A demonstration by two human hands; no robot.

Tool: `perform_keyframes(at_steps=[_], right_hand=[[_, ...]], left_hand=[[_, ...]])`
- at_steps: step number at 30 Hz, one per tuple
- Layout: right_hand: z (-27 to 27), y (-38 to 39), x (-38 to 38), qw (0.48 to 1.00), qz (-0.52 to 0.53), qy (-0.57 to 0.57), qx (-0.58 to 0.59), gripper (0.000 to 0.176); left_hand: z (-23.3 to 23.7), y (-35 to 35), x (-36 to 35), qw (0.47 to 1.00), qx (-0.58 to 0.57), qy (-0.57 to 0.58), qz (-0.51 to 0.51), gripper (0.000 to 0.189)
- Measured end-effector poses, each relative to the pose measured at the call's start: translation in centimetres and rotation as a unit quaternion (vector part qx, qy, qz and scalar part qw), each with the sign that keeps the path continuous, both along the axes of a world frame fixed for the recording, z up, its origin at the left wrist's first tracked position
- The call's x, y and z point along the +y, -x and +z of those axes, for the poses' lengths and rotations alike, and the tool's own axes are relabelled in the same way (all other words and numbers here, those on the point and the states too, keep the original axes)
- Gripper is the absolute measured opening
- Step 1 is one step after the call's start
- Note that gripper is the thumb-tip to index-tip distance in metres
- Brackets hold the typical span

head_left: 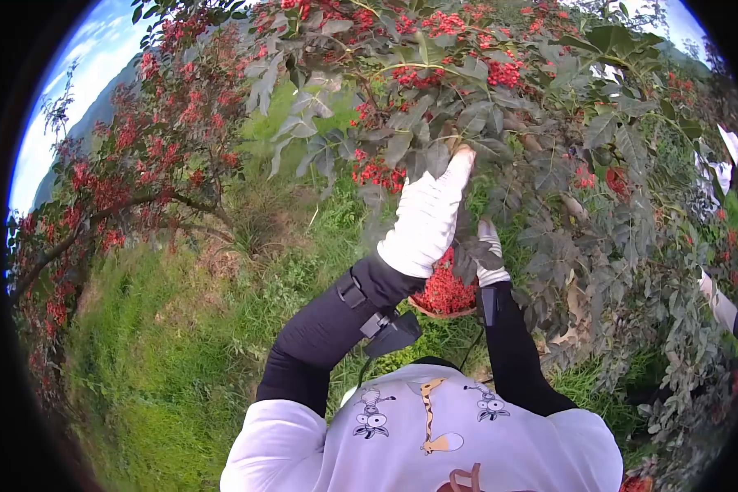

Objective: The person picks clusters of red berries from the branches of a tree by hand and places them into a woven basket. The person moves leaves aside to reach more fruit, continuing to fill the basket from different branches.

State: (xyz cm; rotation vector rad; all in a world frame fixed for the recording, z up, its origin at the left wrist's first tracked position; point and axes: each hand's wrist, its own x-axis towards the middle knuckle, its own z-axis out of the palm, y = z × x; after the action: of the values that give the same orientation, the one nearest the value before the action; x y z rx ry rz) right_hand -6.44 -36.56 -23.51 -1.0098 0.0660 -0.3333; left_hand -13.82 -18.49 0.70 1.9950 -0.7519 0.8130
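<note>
Seemingly at the picking step, reaching with the left hand up into leaves beside a hanging berry cluster, with fingertips partly hidden; cannot tell whether clamped on anything. Likewise cannot tell for fingers of the right hand, low beside a basket heaped with red berries. Next, probably calls for a firm hold on the cluster

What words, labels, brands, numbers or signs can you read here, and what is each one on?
None can be read.
White top: cartoon animals, no lettering that I can make out.
Left glove and right glove: no lettering visible.
Black box on the left sleeve: any marking is too small or blurred to read.
</note>
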Motion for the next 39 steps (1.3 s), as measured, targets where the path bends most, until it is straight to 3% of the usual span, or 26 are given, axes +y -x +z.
perform_keyframes(at_steps=[1, 2, 3, 4, 5, 7, 10, 11, 12, 13, 14, 16, 18, 20, 21, 23, 24, 26, 27, 28, 29, 30, 32, 36, 37, 39], right_hand=[[2.8, 1.6, 1.0, 0.999, -0.007, 0.029, -0.034, 0.039], [4.6, 2.8, 1.6, 1.000, -0.006, -0.013, 0.015, 0.039], [3.4, 2.4, 0.7, 0.999, -0.040, 0.024, -0.003, 0.040], [2.3, 1.9, -0.4, 0.995, -0.073, 0.062, -0.023, 0.042], [6.4, 4.4, 2.0, 0.985, -0.134, 0.099, -0.051, 0.040], [8.0, 5.4, 1.5, 0.980, -0.126, 0.144, -0.055, 0.039], [14.0, 9.2, 3.1, 0.951, -0.157, 0.245, -0.102, 0.037], [15.7, 10.1, 3.3, 0.942, -0.169, 0.260, -0.126, 0.038], [17.1, 10.8, 3.5, 0.933, -0.181, 0.274, -0.149, 0.039], [18.0, 11.0, 3.3, 0.932, -0.176, 0.267, -0.168, 0.039], [19.5, 11.6, 3.6, 0.931, -0.173, 0.256, -0.193, 0.038], [22.4, 12.6, 4.1, 0.938, -0.142, 0.247, -0.198, 0.037], [24.9, 13.0, 4.8, 0.935, -0.104, 0.281, -0.190, 0.032], [25.8, 11.8, 5.1, 0.877, -0.086, 0.401, -0.250, 0.033], [25.9, 11.0, 5.3, 0.855, -0.071, 0.436, -0.271, 0.034], [26.3, 10.9, 6.7, 0.857, -0.054, 0.430, -0.277, 0.037], [26.1, 10.5, 7.2, 0.855, -0.050, 0.428, -0.290, 0.036], [25.8, 9.3, 7.8, 0.850, -0.042, 0.419, -0.315, 0.035], [26.0, 8.6, 7.9, 0.857, -0.049, 0.441, -0.261, 0.034], [26.0, 7.8, 8.0, 0.859, -0.055, 0.446, -0.246, 0.038], [25.7, 6.3, 7.6, 0.809, -0.094, 0.514, -0.270, 0.046], [25.4, 5.2, 7.3, 0.750, -0.132, 0.578, -0.295, 0.055], [26.3, 4.9, 8.4, 0.749, -0.122, 0.587, -0.283, 0.067], [27.0, 4.3, 9.7, 0.772, -0.089, 0.588, -0.225, 0.078], [26.8, 3.7, 10.1, 0.719, -0.170, 0.630, -0.240, 0.080], [26.8, 3.9, 10.8, 0.740, -0.165, 0.596, -0.263, 0.083]], left_hand=[[-0.2, -2.2, -1.0, 0.997, -0.050, 0.024, 0.055, 0.056], [0.7, -5.0, -2.7, 0.984, 0.029, 0.176, -0.027, 0.054], [1.4, -7.7, -4.3, 0.926, 0.102, 0.348, -0.107, 0.053], [1.9, -9.8, -5.3, 0.877, 0.132, 0.440, -0.140, 0.051], [2.3, -11.3, -6.0, 0.877, 0.123, 0.441, -0.148, 0.051], [3.3, -11.9, -5.0, 0.965, -0.006, 0.258, -0.036, 0.049], [3.8, -8.1, -2.9, 0.991, -0.041, 0.127, 0.015, 0.044], [2.3, -8.5, -3.4, 0.956, -0.047, 0.262, -0.120, 0.044], [3.0, -6.2, -2.8, 0.848, 0.118, 0.409, -0.314, 0.036], [3.8, -4.0, -2.2, 0.643, 0.256, 0.580, -0.429, 0.030], [2.5, -3.0, -1.7, 0.695, 0.217, 0.551, -0.408, 0.026], [0.5, -1.5, -0.5, 0.676, 0.272, 0.553, -0.404, 0.024], [-1.4, 0.0, 0.1, 0.681, 0.283, 0.544, -0.400, 0.033], [-4.4, 0.0, 0.8, 0.714, 0.260, 0.521, -0.389, 0.038], [-6.8, -0.9, 1.2, 0.764, 0.249, 0.504, -0.317, 0.036], [-9.2, -0.9, 3.0, 0.798, 0.193, 0.436, -0.370, 0.042], [-9.6, -0.2, 3.7, 0.789, 0.224, 0.448, -0.356, 0.038], [-9.6, -0.1, 5.1, 0.883, 0.150, 0.344, -0.284, 0.030], [-11.3, -1.4, 5.6, 0.827, 0.203, 0.357, -0.384, 0.027], [-11.5, -2.0, 5.9, 0.758, 0.251, 0.365, -0.478, 0.025], [-11.7, -2.5, 5.7, 0.837, 0.154, 0.330, -0.408, 0.026], [-10.1, -1.7, 5.8, 0.866, 0.171, 0.311, -0.352, 0.027], [-7.7, -0.8, 5.4, 0.901, 0.195, 0.276, -0.272, 0.028], [-6.7, -1.1, 4.3, 0.905, 0.171, 0.286, -0.264, 0.029], [-6.5, -1.2, 4.0, 0.904, 0.166, 0.290, -0.266, 0.029], [-6.0, -1.5, 3.6, 0.903, 0.158, 0.297, -0.267, 0.029]])
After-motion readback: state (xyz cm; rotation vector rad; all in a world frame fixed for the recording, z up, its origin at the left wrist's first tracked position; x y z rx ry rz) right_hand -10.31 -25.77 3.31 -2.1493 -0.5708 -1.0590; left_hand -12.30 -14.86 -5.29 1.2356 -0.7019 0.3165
